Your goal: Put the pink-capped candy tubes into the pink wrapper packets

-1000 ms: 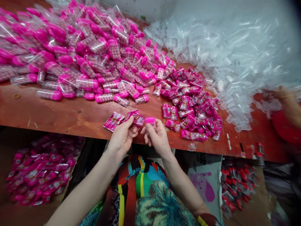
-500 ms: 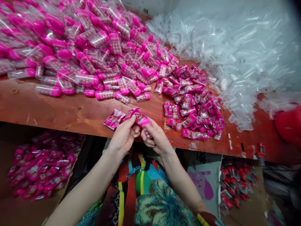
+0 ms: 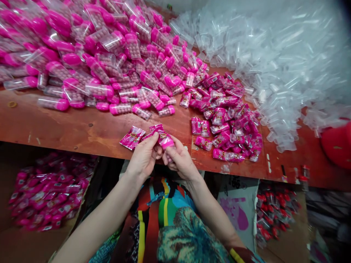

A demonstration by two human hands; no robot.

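Above the table's front edge, my left hand [image 3: 144,157] and my right hand [image 3: 179,157] meet. Thumb and fingers of the left pinch the edge of a pink printed wrapper [image 3: 164,138]. My right hand is closed around a small clear candy tube [image 3: 166,144] with a pink cap, pressed against that wrapper; the fingers hide most of the tube. Whether the tube is inside the wrapper I cannot tell. Flat pink wrappers [image 3: 132,138] lie on the wood just beyond the left hand.
A big heap of pink-capped candy tubes [image 3: 95,69] covers the back left. Wrapped tubes [image 3: 227,124] are piled to the right, beside a mound of clear empty tubes [image 3: 263,65]. A red container [image 3: 337,144] stands far right. Below the table are boxes of pink packs [image 3: 49,193] and red-capped items [image 3: 274,212].
The right hand has shifted slightly left and turned, and less of the tube shows below its fingers. My left hand keeps its pinch in nearly the same place.
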